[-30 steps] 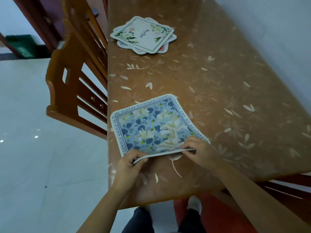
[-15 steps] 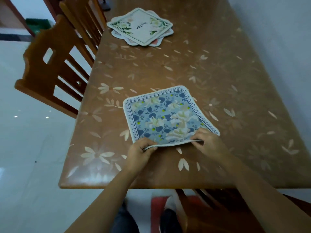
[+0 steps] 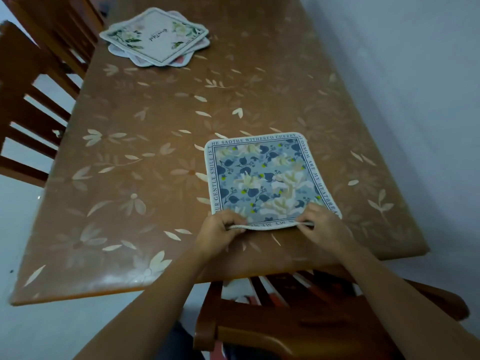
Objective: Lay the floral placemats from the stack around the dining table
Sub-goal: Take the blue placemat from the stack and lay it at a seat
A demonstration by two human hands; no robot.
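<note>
A blue floral placemat (image 3: 265,178) with a text border lies on the brown dining table (image 3: 130,178), near its front edge. My left hand (image 3: 220,229) pinches the mat's near left corner. My right hand (image 3: 322,227) pinches the near right corner, and the near edge is slightly lifted between them. A stack of white floral placemats (image 3: 155,37) sits fanned out at the far left of the table.
A wooden chair (image 3: 298,320) stands right below my arms at the table's front edge. Two more wooden chairs (image 3: 31,105) line the left side. A pale wall (image 3: 415,74) runs along the table's right side.
I have moved around toward the table's end, and both hands have slid the blue mat along the table. It now lies squarer to the front edge, above the near chair.
</note>
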